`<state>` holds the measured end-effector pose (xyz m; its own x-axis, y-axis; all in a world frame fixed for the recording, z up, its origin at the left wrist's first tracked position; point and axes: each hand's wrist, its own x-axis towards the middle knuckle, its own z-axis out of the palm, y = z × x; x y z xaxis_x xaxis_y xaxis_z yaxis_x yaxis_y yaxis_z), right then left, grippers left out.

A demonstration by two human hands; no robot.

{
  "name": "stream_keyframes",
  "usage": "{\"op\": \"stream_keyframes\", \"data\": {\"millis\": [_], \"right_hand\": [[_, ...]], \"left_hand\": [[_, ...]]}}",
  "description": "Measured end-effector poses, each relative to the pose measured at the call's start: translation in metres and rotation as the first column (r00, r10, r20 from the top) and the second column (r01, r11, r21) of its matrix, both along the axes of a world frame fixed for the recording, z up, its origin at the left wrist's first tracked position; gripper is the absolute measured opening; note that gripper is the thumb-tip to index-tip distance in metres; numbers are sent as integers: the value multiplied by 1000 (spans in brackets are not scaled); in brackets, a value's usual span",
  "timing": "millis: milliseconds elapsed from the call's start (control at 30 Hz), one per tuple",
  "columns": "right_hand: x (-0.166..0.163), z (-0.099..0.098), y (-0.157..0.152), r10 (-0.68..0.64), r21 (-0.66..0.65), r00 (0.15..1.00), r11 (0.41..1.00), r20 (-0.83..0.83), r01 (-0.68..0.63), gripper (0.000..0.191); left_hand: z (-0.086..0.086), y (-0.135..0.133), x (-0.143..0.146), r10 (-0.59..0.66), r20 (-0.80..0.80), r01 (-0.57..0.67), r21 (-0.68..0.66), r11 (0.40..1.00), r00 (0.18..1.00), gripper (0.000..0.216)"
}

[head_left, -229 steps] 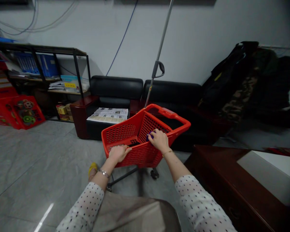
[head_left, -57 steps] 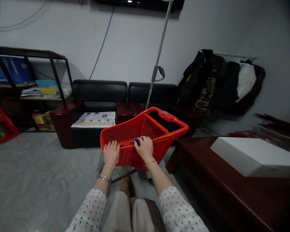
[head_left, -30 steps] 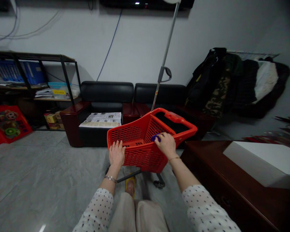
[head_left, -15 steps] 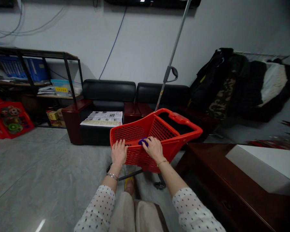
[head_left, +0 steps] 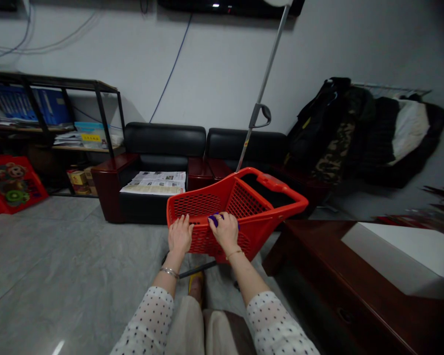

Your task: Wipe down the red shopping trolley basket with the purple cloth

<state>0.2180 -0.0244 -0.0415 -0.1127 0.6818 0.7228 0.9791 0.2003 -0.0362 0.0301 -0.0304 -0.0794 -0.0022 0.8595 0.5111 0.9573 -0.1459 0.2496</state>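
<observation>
A red plastic shopping cart with a mesh basket stands in front of me, its handle pointing right. My left hand is hooked over the near rim at the left end, fingers curled to the inside. Further right on the same rim, my right hand presses down a purple cloth. Most of the cloth is hidden under the palm and fingers; bits of it show at both sides of the hand.
Behind the cart are black armchairs, one with newspapers. A shelf with blue folders stands left. On the right, a wooden desk carries a white box; coats hang behind. A grey pole leans nearby.
My right hand has slid left along the cart's rim with the purple cloth, closer to my left hand. My left hand keeps its place on the rim.
</observation>
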Motion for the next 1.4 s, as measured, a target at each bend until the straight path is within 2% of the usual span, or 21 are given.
{"op": "stream_keyframes", "data": {"millis": [67,133,267,367,433,500,567,700,833,900,1000,1100,1167,1267,1400], "right_hand": [[0,4,-2,42,-33,998,999,38,-41,30],[29,14,-1,64,-43,994,997,88,-61,28],[113,38,7,-65,60,996,996,61,61,29],[139,44,12,-136,106,991,985,8,135,30],[130,40,13,-154,104,988,983,3,152,29],[106,33,12,-142,86,990,986,9,141,30],[74,25,11,-101,54,995,993,11,100,30],[5,9,8,-32,-14,999,999,-28,32,28],[-37,0,8,17,-39,999,999,-43,-18,27],[-34,1,8,77,-47,997,996,-12,-78,26],[2,10,12,149,-71,988,987,51,-145,26],[50,18,20,56,-27,998,998,12,-56,26],[66,18,26,-40,31,997,999,-62,42,28],[46,8,29,-101,72,989,991,-112,109,28],[-22,-7,20,23,12,998,1000,-59,-22,29]], "left_hand": [[1,-2,-5,-1,-11,0,-18,1000,1000,50],[1,-4,-9,8,-14,-8,-27,1000,1000,50],[-4,-9,-13,31,-10,-31,3,1000,999,49],[-3,-13,-16,11,-12,-11,27,1000,1000,46],[0,-14,-20,-12,-21,13,9,1000,1000,44],[5,-13,-25,-33,-31,33,-23,999,999,43],[7,-10,-29,-30,-38,29,-43,999,999,44],[5,0,-24,65,-20,-65,-28,997,998,45],[3,6,-14,-26,-14,26,-7,1000,1000,44],[4,6,-16,-55,-26,55,5,998,998,44],[3,4,-26,-56,-48,57,8,998,997,42],[0,2,-31,-89,-50,90,15,996,995,41],[-2,1,-27,-119,-45,119,14,993,992,43],[-6,1,-16,-122,-38,122,4,992,992,48],[-8,4,-9,-110,-37,110,-8,994,993,52]]}}
